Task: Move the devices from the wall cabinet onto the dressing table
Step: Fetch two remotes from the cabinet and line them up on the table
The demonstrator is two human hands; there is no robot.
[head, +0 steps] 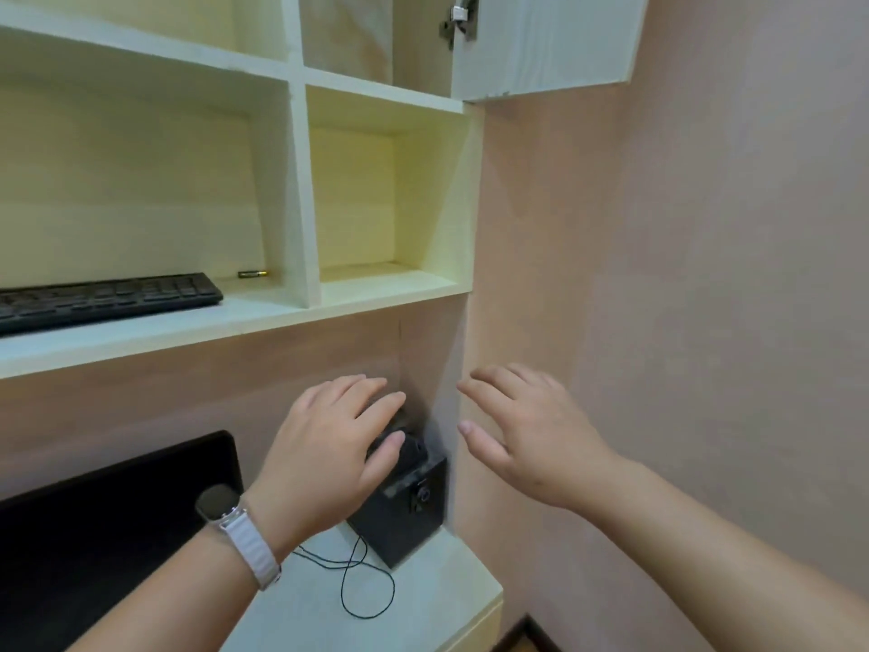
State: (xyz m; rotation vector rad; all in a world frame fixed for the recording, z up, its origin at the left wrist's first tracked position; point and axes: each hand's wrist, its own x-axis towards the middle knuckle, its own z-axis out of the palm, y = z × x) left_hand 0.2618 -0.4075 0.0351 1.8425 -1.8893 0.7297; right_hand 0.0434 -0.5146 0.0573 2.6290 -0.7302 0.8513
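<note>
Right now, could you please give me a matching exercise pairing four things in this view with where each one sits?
Things:
1 keyboard
2 battery
3 black box
4 thin cable

Places:
A under the left hand
B looped on the dressing table
C cabinet shelf, front left
D same shelf, right of the keyboard

Pairs: 1-C, 2-D, 3-A, 4-B

Speaker sits in the lower-centre corner, wall panel tight at frame-right, monitor near at frame-left. Cable loops over the tabletop in front. Open gap above, under the shelf.
</note>
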